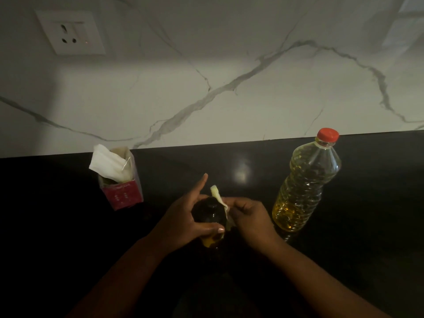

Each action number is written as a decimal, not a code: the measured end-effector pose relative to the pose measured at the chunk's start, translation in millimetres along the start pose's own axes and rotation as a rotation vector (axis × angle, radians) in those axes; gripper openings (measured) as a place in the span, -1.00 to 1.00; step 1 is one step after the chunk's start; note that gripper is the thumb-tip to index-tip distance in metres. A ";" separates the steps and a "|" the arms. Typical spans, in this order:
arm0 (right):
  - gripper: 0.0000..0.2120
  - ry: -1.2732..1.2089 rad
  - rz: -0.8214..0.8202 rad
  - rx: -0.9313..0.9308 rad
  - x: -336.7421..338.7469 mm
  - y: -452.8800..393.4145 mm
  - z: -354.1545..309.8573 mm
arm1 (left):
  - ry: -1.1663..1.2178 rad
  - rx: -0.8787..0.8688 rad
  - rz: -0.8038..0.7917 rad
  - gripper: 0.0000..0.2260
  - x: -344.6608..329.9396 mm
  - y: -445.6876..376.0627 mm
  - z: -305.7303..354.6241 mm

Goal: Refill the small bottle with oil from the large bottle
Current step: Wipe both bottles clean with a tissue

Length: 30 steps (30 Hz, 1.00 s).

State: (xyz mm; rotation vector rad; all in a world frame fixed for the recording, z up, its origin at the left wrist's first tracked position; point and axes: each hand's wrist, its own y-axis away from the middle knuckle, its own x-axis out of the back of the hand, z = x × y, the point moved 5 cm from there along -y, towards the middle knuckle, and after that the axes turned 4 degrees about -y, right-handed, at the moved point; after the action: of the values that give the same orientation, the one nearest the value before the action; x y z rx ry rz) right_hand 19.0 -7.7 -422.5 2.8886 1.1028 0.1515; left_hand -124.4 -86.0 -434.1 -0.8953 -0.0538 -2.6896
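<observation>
The small bottle [210, 213] stands on the dark counter at centre, its black cap on and yellow oil showing low down. My left hand [183, 216] wraps around its left side, index finger stretched up. My right hand [250, 216] presses a crumpled tissue [219, 197] against the bottle's right side. The large oil bottle [305, 184] stands upright to the right, red cap on, mostly full of yellow oil, with neither hand touching it.
A red tissue box [121, 189] with a white tissue sticking out stands at the left, near the marble wall [229, 88]. A wall socket [71, 32] is at the upper left. The black counter [367, 226] stretches across the whole width.
</observation>
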 end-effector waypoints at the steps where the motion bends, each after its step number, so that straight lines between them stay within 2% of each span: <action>1: -0.69 0.024 -0.006 -0.019 -2.3 4.5 9.3 | 0.016 0.019 -0.016 0.02 0.9 0.4 -1.4; 5: -0.68 0.132 -0.044 -0.170 -8.6 15.9 43.0 | 0.051 0.059 -0.143 0.00 2.7 1.4 -1.6; 7: -0.70 0.077 0.006 -0.198 -4.4 10.4 39.9 | 0.080 0.076 -0.213 0.00 2.8 -1.5 -2.0; 10: -0.73 -0.093 0.035 -0.136 -3.2 0.0 14.3 | 0.113 0.104 -0.267 0.05 1.7 -4.2 -3.4; 13: -0.72 -0.146 0.029 -0.038 -4.7 -4.5 -5.1 | -0.040 0.090 -0.109 0.12 5.6 0.8 0.6; 15: -0.71 -0.099 0.014 -0.021 -5.7 -2.0 -4.0 | -0.127 0.069 0.066 0.05 10.9 5.5 3.6; 17: -0.70 -0.035 -0.014 -0.061 -7.4 2.9 10.0 | -0.122 0.057 0.128 -0.06 13.0 8.1 3.2; 21: -0.74 0.100 -0.047 -0.233 -7.3 8.2 44.1 | -0.108 0.079 0.047 -0.10 16.6 5.8 0.2; 23: -0.76 0.031 0.007 -0.273 -3.2 2.8 43.6 | -0.049 0.115 -0.013 -0.10 17.7 4.9 2.3; 27: -0.71 -0.198 0.029 -0.182 -2.0 -12.9 11.5 | 0.046 0.147 -0.182 -0.08 12.8 -1.7 2.9; 30: -0.71 -0.172 0.069 -0.113 2.5 -17.6 1.7 | 0.092 0.136 -0.256 -0.09 8.1 -3.8 6.4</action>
State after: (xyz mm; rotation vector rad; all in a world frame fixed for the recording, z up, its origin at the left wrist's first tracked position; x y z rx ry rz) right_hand 9.4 7.1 -425.3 2.7788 0.9352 -0.0309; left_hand -127.9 -83.8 -424.0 -0.7687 -0.3492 -2.9153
